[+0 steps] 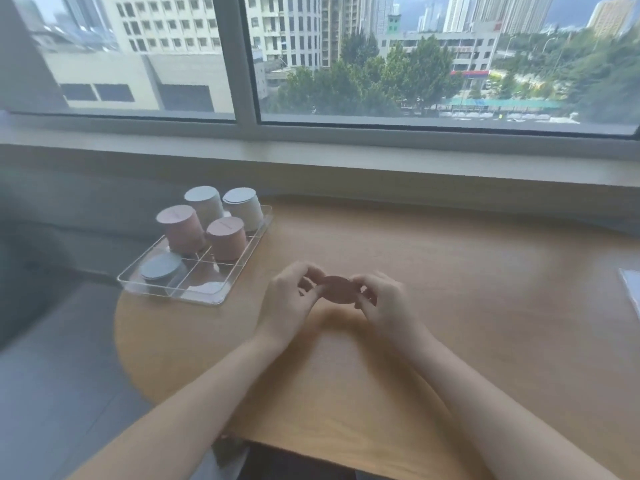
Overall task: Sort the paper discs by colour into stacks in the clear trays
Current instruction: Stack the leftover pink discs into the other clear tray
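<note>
Pink paper discs (337, 289), small stack, held above mid-tabletop (450, 289), pinched at opposite edges between curled fingers of left hand (292, 299) and right hand (384, 303); clear tray (239, 268) of pink, grey and white stacks at ten o'clock.

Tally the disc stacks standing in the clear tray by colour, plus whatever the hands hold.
Pink stacks in the clear tray: 2
White stacks: 2
Grey-blue stack: 1
Pink discs held between left hand and right hand: 1 bunch
Total: 6
</note>
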A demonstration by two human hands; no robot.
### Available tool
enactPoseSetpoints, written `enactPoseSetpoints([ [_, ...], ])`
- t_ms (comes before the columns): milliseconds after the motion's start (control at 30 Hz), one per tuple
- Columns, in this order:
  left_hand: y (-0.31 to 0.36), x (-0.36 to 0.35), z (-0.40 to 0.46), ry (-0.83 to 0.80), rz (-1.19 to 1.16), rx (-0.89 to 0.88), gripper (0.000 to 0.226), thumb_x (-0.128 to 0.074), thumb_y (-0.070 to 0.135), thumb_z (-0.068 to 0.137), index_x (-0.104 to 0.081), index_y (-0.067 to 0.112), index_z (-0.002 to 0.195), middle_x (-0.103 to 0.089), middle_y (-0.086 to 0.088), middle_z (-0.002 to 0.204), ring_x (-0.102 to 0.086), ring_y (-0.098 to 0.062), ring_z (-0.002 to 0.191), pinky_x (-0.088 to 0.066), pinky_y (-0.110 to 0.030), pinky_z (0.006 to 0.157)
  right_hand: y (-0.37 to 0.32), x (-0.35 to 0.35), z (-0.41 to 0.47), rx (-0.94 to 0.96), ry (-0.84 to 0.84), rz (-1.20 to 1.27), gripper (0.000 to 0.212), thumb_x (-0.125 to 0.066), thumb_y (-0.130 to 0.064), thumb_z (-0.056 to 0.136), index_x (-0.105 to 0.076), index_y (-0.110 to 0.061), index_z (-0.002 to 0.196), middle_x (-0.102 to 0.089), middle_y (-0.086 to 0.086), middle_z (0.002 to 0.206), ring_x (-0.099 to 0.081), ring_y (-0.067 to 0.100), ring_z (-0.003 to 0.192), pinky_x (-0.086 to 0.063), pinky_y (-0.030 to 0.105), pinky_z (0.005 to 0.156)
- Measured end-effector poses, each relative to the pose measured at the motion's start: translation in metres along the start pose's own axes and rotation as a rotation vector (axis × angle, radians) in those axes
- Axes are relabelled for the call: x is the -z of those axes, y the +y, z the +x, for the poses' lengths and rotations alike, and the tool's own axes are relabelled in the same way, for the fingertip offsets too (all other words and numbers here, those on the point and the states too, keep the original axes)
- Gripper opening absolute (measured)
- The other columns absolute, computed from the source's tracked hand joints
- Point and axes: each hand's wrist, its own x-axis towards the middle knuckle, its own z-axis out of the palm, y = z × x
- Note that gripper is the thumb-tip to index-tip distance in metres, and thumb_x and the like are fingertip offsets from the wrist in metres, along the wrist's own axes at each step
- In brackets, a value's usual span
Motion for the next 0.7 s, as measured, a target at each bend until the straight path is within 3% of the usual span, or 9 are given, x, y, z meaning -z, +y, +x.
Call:
enactPoseSetpoints([
  [67,-0.011,0.018,-0.003,0.0,0.0,0.02,0.012,-0.075,0.013,0.087,-0.073,0.025,0.091,-0.072,0.012,0.082,-0.067,-0.007,0.072,-0.053,-0.022,0.065,-0.002,-0.017,0.012,0.04,-0.032,-0.03,0.03,-0.06,-0.002,0.089,-0.069,-0.03,0.094,-0.054,-0.016,0.083,-0.057,0.001,0.072,-0.043,0.016,0.069],
  [167,-0.024,0.038,-0.006,0.005,0.052,0.034,0.018,-0.07,0.005,0.088,-0.076,0.02,0.096,-0.07,0.015,0.08,-0.066,-0.001,0.072,-0.045,-0.009,0.068,-0.006,-0.036,0.031,0.061,-0.066,-0.049,0.028,-0.058,-0.003,0.092,-0.072,-0.023,0.108,-0.054,-0.01,0.088,-0.057,0.01,0.073,-0.048,0.025,0.072],
  [333,-0.031,0.072,0.008,0.132,0.033,0.108,0.015,-0.071,0.014,0.09,-0.074,0.027,0.096,-0.072,0.015,0.082,-0.066,-0.002,0.076,-0.051,-0.016,0.069,-0.035,-0.061,0.077,0.013,-0.067,0.038,0.035,-0.065,-0.003,0.089,-0.069,-0.02,0.118,-0.068,-0.003,0.092,-0.06,0.01,0.08,-0.046,0.014,0.075],
  [433,-0.036,0.106,0.034,0.269,0.046,0.15,0.011,-0.071,0.016,0.09,-0.071,0.026,0.094,-0.072,0.011,0.08,-0.069,-0.001,0.076,-0.052,-0.016,0.069,-0.061,-0.08,0.116,-0.096,-0.067,0.22,0.027,-0.07,-0.001,0.084,-0.067,-0.019,0.104,-0.068,0.005,0.084,-0.063,0.019,0.072,-0.054,0.029,0.067],
  [533,-0.043,0.133,0.06,0.331,0.061,0.225,0.009,-0.069,0.015,0.092,-0.071,0.023,0.095,-0.073,0.008,0.083,-0.069,-0.002,0.073,-0.05,-0.012,0.063,-0.08,-0.107,0.155,-0.123,-0.065,0.247,0.02,-0.071,-0.005,0.083,-0.069,-0.02,0.094,-0.067,0.001,0.086,-0.063,0.018,0.07,-0.055,0.032,0.064],
  [600,-0.05,0.145,0.075,0.356,0.101,0.262,0.011,-0.066,0.016,0.093,-0.073,0.023,0.097,-0.073,0.009,0.09,-0.069,-0.005,0.084,-0.051,-0.012,0.069,-0.087,-0.123,0.177,-0.132,-0.075,0.226,0.017,-0.069,-0.008,0.084,-0.071,-0.019,0.097,-0.066,-0.002,0.087,-0.063,0.015,0.075,-0.054,0.023,0.065],
  [667,-0.057,0.152,0.088,0.369,0.136,0.275,0.014,-0.063,0.016,0.094,-0.073,0.023,0.101,-0.072,0.009,0.097,-0.068,-0.011,0.095,-0.054,-0.024,0.082,-0.09,-0.135,0.195,-0.139,-0.103,0.173,0.018,-0.068,-0.01,0.085,-0.072,-0.016,0.101,-0.067,-0.002,0.091,-0.06,0.012,0.078,-0.042,0.006,0.058],
  [700,-0.06,0.153,0.093,0.36,0.163,0.285,0.016,-0.062,0.015,0.094,-0.073,0.023,0.104,-0.071,0.008,0.1,-0.067,-0.012,0.1,-0.051,-0.025,0.086,-0.091,-0.139,0.202,-0.139,-0.117,0.148,0.02,-0.067,-0.01,0.085,-0.073,-0.015,0.103,-0.068,-0.001,0.094,-0.059,0.012,0.079,-0.039,0.004,0.056],
])
